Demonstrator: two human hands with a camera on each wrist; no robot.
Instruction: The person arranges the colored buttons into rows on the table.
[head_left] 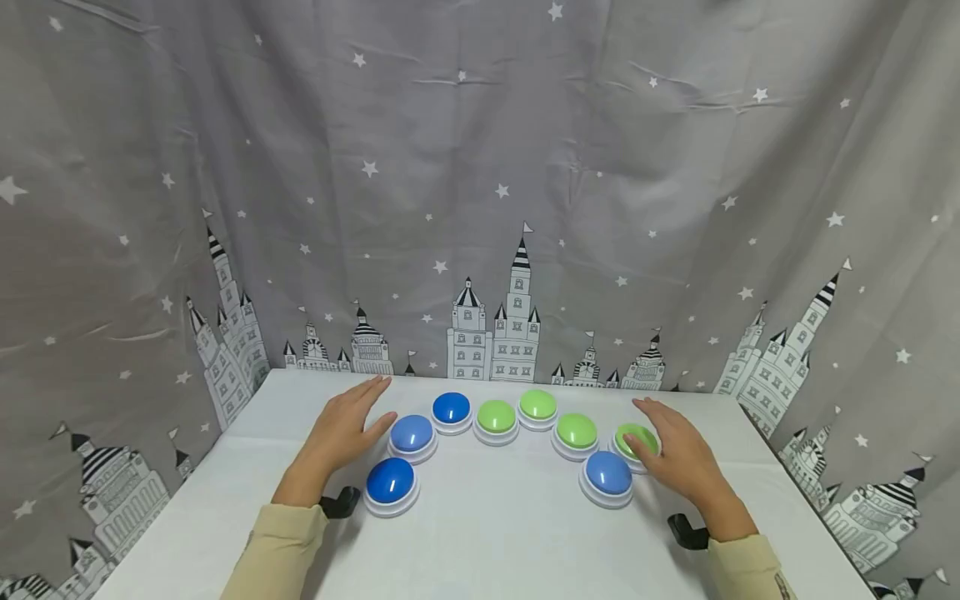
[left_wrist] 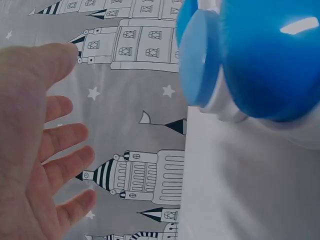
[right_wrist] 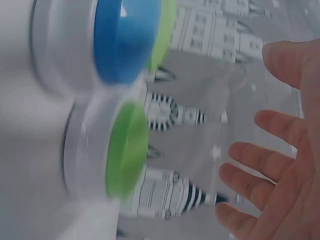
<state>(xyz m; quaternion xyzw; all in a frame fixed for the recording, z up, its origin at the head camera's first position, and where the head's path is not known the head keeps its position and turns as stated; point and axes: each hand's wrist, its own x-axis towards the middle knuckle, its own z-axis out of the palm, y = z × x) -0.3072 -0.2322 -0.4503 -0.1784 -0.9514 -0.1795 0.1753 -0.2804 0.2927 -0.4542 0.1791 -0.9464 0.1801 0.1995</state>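
Observation:
Several round push buttons with domed tops on white bases stand on the white table in a rough arc. My left hand (head_left: 337,429) is held with fingers extended beside the left group: a front dark blue button (head_left: 390,481), a lighter blue button (head_left: 412,433) and a back dark blue button (head_left: 452,407). My right hand (head_left: 678,450) hangs over the outer green button (head_left: 626,435), its thumb overlapping that button in the head view. Just left of it sits another blue button (head_left: 608,472). In both wrist views the spread fingers hold nothing.
Between the hands stand a middle green button (head_left: 497,417), a back green button (head_left: 538,404) and a third green button (head_left: 577,431). A grey curtain (head_left: 480,150) printed with stars and castles hangs behind the white table (head_left: 487,533). Each wrist carries a black mount (head_left: 341,503).

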